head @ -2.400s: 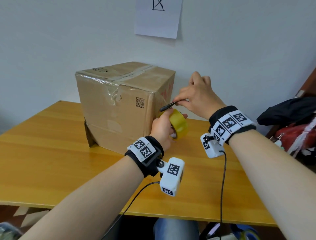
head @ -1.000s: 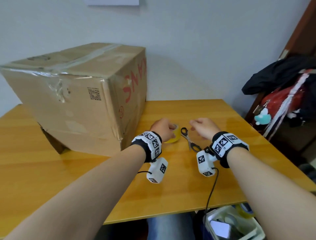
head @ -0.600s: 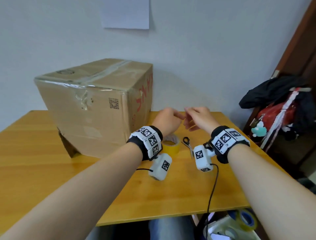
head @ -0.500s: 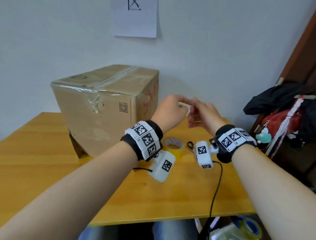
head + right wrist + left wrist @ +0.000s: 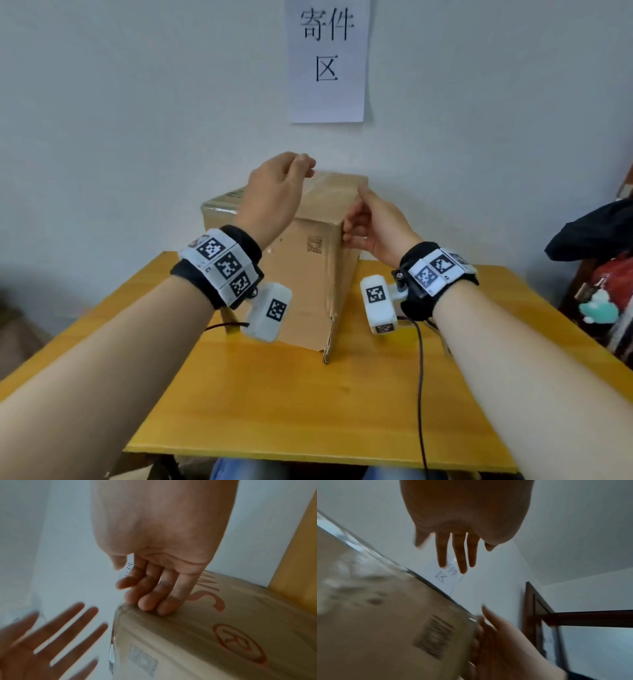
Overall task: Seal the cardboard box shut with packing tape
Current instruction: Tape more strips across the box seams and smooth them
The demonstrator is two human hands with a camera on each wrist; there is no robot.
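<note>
1. Both my hands are now up at the cardboard box; half a second ago they were meeting in the air to its right, above the tape roll and scissors, which are no longer showing in any view.
2. My right hand is resting its fingertips on the taped upper edge of the box at its near right corner, fingers gently bent, pressing rather than clasping anything.
3. My left hand is hovering over the box top with fingers spread and straight, empty, not touching the cardboard as far as I am seeing.
4. I am seeing the box standing on the yellow bench, one corner turned toward me, clear tape along its top edges, a QR label on the near face and red writing on the right side.
5. I am looking at a paper sign hanging on the wall behind, and a dark garment lying at the far right.
</note>
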